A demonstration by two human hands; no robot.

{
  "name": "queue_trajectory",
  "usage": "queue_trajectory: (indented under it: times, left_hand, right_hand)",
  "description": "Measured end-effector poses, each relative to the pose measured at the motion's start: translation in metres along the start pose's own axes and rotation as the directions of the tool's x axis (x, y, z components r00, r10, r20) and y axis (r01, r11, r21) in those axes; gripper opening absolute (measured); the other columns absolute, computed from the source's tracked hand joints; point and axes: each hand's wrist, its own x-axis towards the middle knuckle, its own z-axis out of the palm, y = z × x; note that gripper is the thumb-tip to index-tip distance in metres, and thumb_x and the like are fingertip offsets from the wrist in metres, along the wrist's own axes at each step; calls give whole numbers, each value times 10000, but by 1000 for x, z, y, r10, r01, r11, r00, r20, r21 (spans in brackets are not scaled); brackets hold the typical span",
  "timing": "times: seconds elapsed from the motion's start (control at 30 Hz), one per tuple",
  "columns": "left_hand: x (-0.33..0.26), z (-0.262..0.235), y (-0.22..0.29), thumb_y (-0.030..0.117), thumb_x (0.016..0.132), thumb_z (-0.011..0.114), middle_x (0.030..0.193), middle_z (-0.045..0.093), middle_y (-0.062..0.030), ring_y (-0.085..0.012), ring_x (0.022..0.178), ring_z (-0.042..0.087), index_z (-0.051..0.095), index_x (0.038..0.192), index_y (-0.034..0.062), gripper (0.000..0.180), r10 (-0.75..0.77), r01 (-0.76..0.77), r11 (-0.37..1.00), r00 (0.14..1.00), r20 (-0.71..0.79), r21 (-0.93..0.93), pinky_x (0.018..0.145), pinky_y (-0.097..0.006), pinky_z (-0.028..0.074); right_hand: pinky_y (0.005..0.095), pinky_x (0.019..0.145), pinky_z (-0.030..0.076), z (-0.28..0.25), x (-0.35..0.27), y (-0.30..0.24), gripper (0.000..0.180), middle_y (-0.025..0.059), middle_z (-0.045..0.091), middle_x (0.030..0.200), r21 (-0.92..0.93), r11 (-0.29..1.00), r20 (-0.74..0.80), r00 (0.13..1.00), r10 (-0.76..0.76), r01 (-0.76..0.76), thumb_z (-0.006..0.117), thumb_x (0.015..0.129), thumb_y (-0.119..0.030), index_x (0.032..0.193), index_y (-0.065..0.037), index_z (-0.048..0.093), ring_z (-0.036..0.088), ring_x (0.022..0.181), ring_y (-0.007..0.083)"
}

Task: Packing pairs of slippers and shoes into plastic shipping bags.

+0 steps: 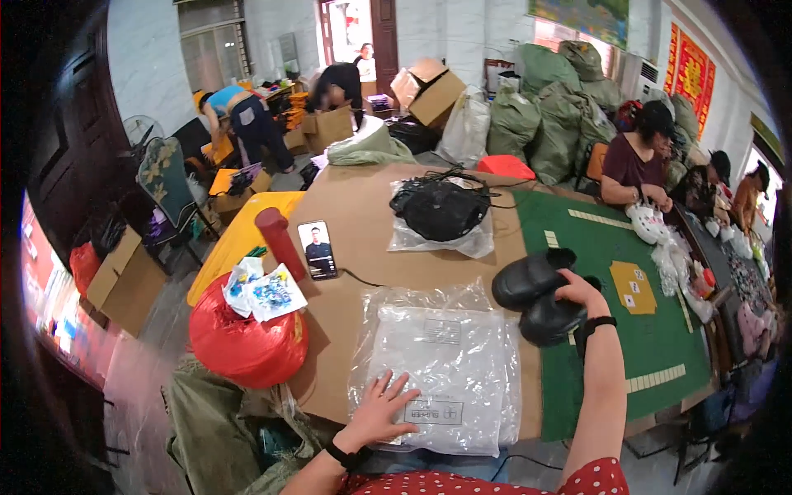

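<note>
A stack of clear plastic bags [445, 351] with dark printed panels lies at the table's near edge. Spread flat on its lower left part is my left hand [384, 412], its fingers apart. To the right, a pair of black clogs [528, 280] sits side by side where the cardboard meets a green mat. My right hand [582, 295] has its fingers curled over the nearer clog, gripping it near its far end. Part of that clog is hidden under the hand.
Behind the bags lies a black bundle [441, 206] with thin cords on clear plastic. A lit phone [318, 249], a dark red bottle [279, 239] and a large red roll [247, 346] stand left. The green mat [594, 384] holds pale tiles. Several people work around the room.
</note>
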Motion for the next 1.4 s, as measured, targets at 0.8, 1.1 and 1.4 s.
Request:
queue_trajectory:
  times: [0.8,1.1,1.4]
  left_hand:
    - [31,-6,-6,669,773,652,1566,325,-113,-440,1441,222,486,1425,242,797,90,-91,994,996,9,57,1156,-598,189]
    - [37,-5,-5,620,771,683,1564,325,-117,-422,1442,233,497,1418,221,782,114,-113,993,994,1,33,1160,-578,192]
    - [39,-6,-7,662,781,653,1571,306,-139,-462,1433,234,466,1440,220,816,90,-97,990,994,70,107,1161,-578,208]
  right_hand:
    - [397,782,534,28,-132,6,690,145,641,987,-121,983,-260,960,102,-137,816,711,-319,1271,18,596,649,840,294]
    - [454,953,461,55,-102,58,525,223,536,1176,-316,947,-380,905,-190,67,722,772,-205,1215,23,555,526,1126,433]
    - [462,950,460,71,-112,72,444,234,553,1228,-341,940,-548,807,-221,26,636,764,-99,1175,54,569,536,1129,435]
